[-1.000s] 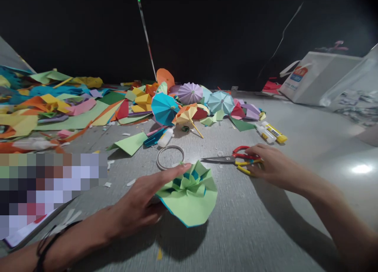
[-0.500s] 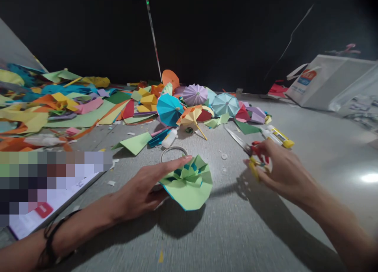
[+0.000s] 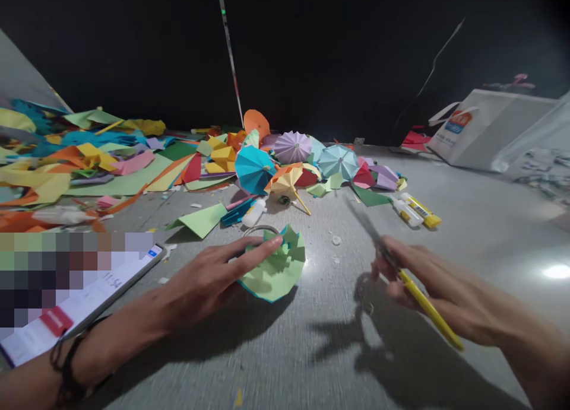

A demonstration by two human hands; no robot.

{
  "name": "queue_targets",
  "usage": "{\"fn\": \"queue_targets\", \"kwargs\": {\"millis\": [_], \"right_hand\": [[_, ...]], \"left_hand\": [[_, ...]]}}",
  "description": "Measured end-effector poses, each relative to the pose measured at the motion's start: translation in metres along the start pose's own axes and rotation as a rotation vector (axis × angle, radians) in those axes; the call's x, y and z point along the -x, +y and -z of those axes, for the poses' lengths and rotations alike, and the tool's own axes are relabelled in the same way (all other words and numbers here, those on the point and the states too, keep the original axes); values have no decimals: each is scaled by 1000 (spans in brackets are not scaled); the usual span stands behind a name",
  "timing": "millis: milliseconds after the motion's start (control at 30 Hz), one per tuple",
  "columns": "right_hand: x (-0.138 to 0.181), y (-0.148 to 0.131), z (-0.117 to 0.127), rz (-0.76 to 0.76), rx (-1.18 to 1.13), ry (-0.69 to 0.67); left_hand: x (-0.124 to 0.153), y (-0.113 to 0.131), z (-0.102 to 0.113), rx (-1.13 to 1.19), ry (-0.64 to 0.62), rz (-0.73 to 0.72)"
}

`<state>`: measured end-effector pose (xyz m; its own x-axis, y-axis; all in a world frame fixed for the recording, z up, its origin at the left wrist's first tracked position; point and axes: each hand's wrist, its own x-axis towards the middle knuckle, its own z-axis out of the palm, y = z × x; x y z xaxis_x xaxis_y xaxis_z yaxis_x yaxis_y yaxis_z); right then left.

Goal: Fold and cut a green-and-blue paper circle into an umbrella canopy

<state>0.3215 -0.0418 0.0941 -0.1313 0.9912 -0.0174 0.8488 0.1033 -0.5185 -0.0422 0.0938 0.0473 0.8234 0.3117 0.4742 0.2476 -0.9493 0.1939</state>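
Note:
My left hand grips a pleated light-green paper piece with blue edges, fanned out round a bunched middle. Its fingers press over the top, and the thumb side is partly hidden. To the right, my right hand is closed round scissors, raised above the table. Their yellow handle points back toward my wrist, while the blades, blurred by motion, point forward and away. A ring lies just behind the green paper, partly covered by my left hand.
Finished paper umbrellas, blue, lilac and pale blue, stand at the back beside heaped paper scraps. A small white bottle and glue tubes lie on the table. A phone is at left, a white bag at right.
My right hand has turned the scissors, so the yellow handle now lies back along the hand. My left hand has drawn the green paper slightly left and tipped it.

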Motion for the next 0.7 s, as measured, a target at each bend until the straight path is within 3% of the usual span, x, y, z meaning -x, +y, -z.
{"fn": "queue_targets", "kwargs": {"millis": [200,333,500,600,700], "right_hand": [[7,-19,9,-76,-101,-303],[10,-25,11,-156,-158,-395],[13,-34,9,-223,-68,-529],[16,-40,6,-185,19,-504],[21,-44,-1,-134,26,-342]], "left_hand": [[-2,0,1,43,13,-6],[-6,4,-1,153,-18,-3],[-8,7,0,230,-76,-5],[-9,9,0,263,-75,9],[-9,12,1,309,-64,13]]}}
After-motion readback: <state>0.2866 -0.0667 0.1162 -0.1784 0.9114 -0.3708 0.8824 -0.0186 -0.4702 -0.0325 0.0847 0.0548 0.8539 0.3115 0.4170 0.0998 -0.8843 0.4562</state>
